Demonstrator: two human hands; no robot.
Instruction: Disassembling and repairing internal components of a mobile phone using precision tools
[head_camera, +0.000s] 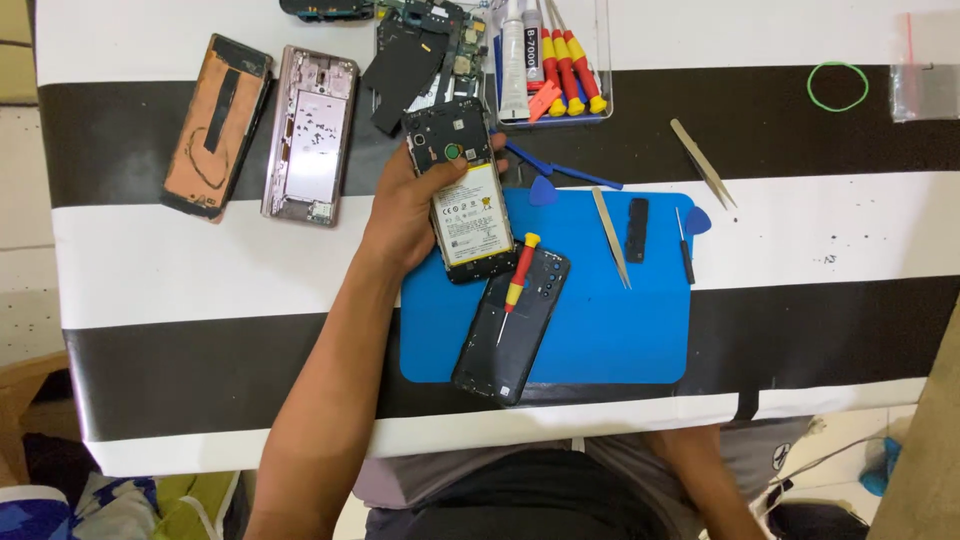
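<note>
At the near edge of the table (150, 290), the person's right forearm drops below the tabletop, and the right hand is out of sight, so I cannot tell what its fingers are doing. Just beyond, on the blue mat (610, 330), lies a black back cover (512, 325), tilted, with a red and yellow screwdriver (518, 283) resting across it.

The left hand (400, 215) reaches in from the lower left and grips an opened phone (460, 190) around its sides, fingers curled behind it and the thumb at its upper edge. The phone is held face down, its battery and dark upper plate showing, over the mat's upper left corner and touching the back cover's top end.

To the right on the mat lie tweezers (611, 237), a small black part (637, 229) and a thin screwdriver (685, 247). Farther off, a second pair of tweezers (703, 163) rests on the dark stripe, with a green rubber band (838, 86) beyond. At the far left sit a copper-coloured panel (215, 125) and a pinkish phone frame (310, 135); at the far middle, a clear tray (590, 105) holds glue and more screwdrivers.
</note>
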